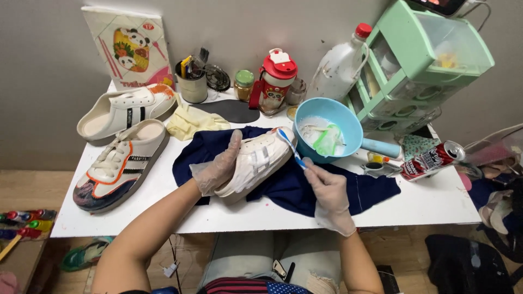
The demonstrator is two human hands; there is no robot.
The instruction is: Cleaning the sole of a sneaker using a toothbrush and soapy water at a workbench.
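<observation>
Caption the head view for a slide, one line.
Gloved left hand steadies a white sneaker on a navy cloth; right hand holds a toothbrush.

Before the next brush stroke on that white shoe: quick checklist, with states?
1. Left hand steadies the white shoe: ok, gloved fingers wrapped over its side.
2. Right hand grips the toothbrush: ok, head at the toe.
3. Dark blue cloth under the shoe: ok.
4. Blue basin within reach: ok, right beside the toe.
5. Foam on the bristles: cannot tell.
6. Can lying near the cloth: not ok, may roll.
</observation>
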